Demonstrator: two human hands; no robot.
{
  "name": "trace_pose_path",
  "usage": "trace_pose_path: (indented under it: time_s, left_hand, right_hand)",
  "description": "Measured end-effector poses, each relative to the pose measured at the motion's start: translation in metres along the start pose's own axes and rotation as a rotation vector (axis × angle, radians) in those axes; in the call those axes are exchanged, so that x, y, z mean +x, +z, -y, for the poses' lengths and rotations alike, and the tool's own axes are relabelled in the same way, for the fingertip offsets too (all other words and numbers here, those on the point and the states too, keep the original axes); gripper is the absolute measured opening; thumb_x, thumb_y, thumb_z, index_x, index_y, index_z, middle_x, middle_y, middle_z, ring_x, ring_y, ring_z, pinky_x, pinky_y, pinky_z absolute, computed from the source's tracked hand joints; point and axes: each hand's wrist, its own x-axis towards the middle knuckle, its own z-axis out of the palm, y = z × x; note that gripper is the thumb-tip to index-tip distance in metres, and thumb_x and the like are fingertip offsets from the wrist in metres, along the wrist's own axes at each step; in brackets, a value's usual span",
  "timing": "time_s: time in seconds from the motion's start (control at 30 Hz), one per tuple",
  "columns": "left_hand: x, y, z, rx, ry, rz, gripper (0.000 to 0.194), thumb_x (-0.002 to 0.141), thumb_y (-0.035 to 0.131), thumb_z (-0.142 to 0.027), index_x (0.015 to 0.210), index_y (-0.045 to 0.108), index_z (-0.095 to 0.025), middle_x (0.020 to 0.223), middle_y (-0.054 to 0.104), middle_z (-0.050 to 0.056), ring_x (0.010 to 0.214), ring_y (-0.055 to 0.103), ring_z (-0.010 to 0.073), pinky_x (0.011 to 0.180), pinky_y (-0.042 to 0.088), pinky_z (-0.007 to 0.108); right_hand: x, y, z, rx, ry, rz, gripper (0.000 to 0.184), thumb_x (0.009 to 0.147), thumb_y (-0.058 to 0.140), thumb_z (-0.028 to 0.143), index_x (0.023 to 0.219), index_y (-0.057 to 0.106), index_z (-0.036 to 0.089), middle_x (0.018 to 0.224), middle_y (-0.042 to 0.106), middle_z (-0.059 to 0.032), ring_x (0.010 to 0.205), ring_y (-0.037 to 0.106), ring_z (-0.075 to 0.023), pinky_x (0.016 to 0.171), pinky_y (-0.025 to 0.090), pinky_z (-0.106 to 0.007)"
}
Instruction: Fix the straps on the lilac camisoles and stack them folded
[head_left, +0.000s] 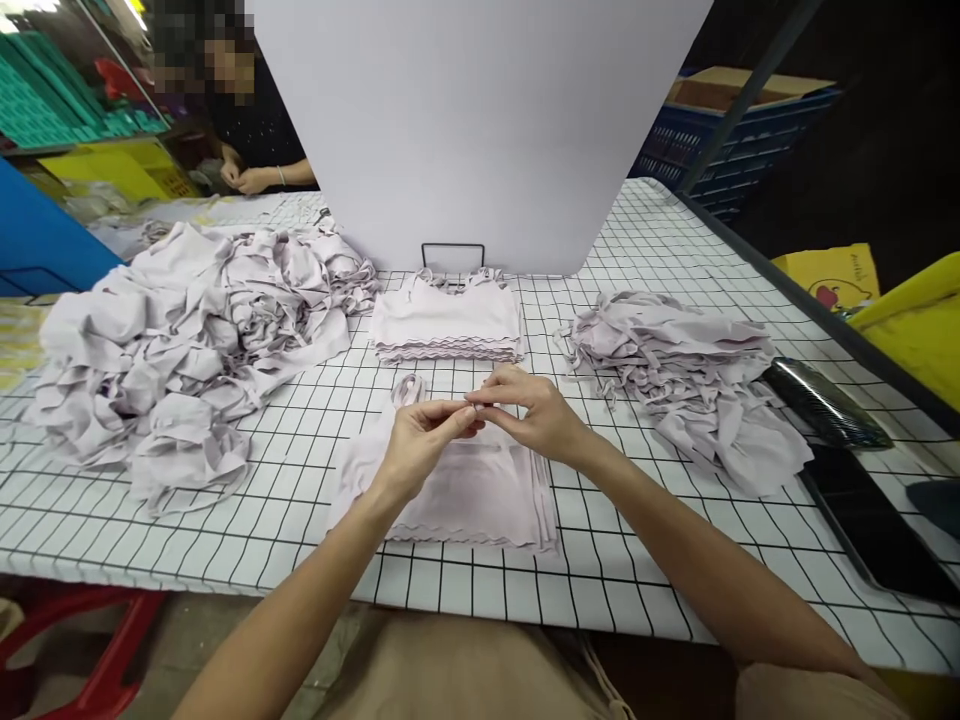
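Both hands meet above a pale lilac garment (457, 495) lying flat near the front edge of the grid-patterned surface (645, 590). The left hand (420, 440) and right hand (536, 410) each have a grip pinched nearly closed on the garment's thin strap (409, 388). A folded stack (448, 320) sits just behind, a crumpled heap (187, 340) to the left, a smaller pile (682, 370) to the right, leaving open surface along the front.

Bright, even overhead light on the gridded table (675, 560), soft shadows, dark background, wide-angle bending at the edges.
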Motion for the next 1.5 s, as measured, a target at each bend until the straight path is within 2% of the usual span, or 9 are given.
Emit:
trace_pose_path:
  time_s: [0.1,0.23,0.3,0.4,0.6,0.8,0.93,1.2,1.5]
  left_hand:
    - [-0.002,0.0,-0.001,0.002,0.014,-0.033,0.022,0.071,0.085,-0.036,0.08,0.08,-0.017,0.077,0.076,0.006,0.073,0.068,0.0162,0.076,0.058,0.033]
    - [-0.003,-0.003,0.0,0.051,0.082,-0.055,0.015,0.072,0.083,-0.032,0.07,0.076,-0.018,0.066,0.069,0.001,0.07,0.064,0.0143,0.071,0.053,0.029]
    - [-0.004,-0.004,0.002,0.117,0.134,-0.077,0.014,0.072,0.082,-0.031,0.07,0.076,-0.019,0.065,0.067,0.0,0.069,0.062,0.0139,0.068,0.05,0.028]
    - [-0.004,-0.006,0.004,0.196,0.183,-0.108,0.013,0.073,0.081,-0.032,0.07,0.076,-0.02,0.067,0.067,0.0,0.064,0.057,0.0124,0.061,0.046,0.028]
    - [-0.004,-0.009,0.01,0.271,0.239,-0.098,0.011,0.078,0.076,-0.03,0.075,0.074,-0.019,0.076,0.07,0.002,0.072,0.062,0.0154,0.067,0.05,0.03]
    - [-0.012,-0.028,0.041,0.905,0.337,0.037,0.015,0.082,0.076,-0.023,0.095,0.068,-0.022,0.095,0.071,0.003,0.094,0.06,0.0229,0.088,0.045,0.042]
    - [-0.013,-0.033,0.057,1.146,0.304,0.017,0.021,0.082,0.08,-0.027,0.097,0.066,-0.022,0.098,0.067,0.003,0.098,0.058,0.0241,0.088,0.039,0.043]
    - [-0.01,-0.033,0.057,1.105,0.271,0.01,0.02,0.086,0.076,-0.032,0.099,0.063,-0.023,0.093,0.066,0.0,0.094,0.058,0.0219,0.088,0.034,0.041]
    - [-0.008,-0.031,0.059,1.066,0.292,0.013,0.009,0.085,0.077,-0.024,0.083,0.068,-0.024,0.083,0.07,-0.003,0.087,0.058,0.0196,0.089,0.03,0.042]
  right_hand:
    - [-0.001,0.004,0.004,0.063,0.028,0.017,0.018,0.091,0.068,0.023,0.105,0.079,0.027,0.098,0.07,-0.0068,0.095,0.065,-0.0191,0.083,0.056,-0.039]
    - [0.002,0.003,0.007,0.318,0.203,0.193,0.033,0.086,0.075,0.035,0.118,0.074,0.027,0.121,0.072,-0.0079,0.115,0.065,-0.0236,0.101,0.052,-0.044]
    - [0.004,0.001,0.006,0.382,0.296,0.235,0.032,0.087,0.073,0.041,0.114,0.076,0.024,0.111,0.076,-0.0076,0.105,0.069,-0.023,0.094,0.055,-0.042]
    - [0.007,-0.001,0.006,0.349,0.346,0.175,0.027,0.089,0.069,0.046,0.09,0.08,0.021,0.088,0.076,-0.0063,0.085,0.069,-0.0199,0.079,0.055,-0.036]
    - [0.005,0.006,0.011,0.306,0.321,0.077,0.012,0.085,0.073,0.033,0.084,0.078,0.022,0.085,0.076,-0.0041,0.082,0.069,-0.0185,0.077,0.054,-0.034]
    - [-0.012,0.01,-0.001,0.19,0.391,0.119,0.007,0.085,0.068,0.021,0.083,0.074,0.02,0.085,0.076,-0.0033,0.083,0.069,-0.0181,0.078,0.053,-0.034]
    - [-0.023,0.016,-0.013,0.102,0.371,0.164,0.011,0.086,0.063,0.016,0.083,0.072,0.02,0.084,0.075,-0.0023,0.08,0.067,-0.0166,0.075,0.051,-0.032]
    - [-0.033,0.028,-0.024,-0.063,0.247,0.222,0.012,0.091,0.059,0.014,0.083,0.066,0.02,0.079,0.071,-0.0013,0.078,0.062,-0.017,0.082,0.044,-0.037]
    - [-0.035,0.035,-0.022,-0.053,0.195,0.194,0.013,0.094,0.058,0.015,0.083,0.064,0.02,0.078,0.067,-0.0018,0.075,0.058,-0.017,0.08,0.042,-0.038]
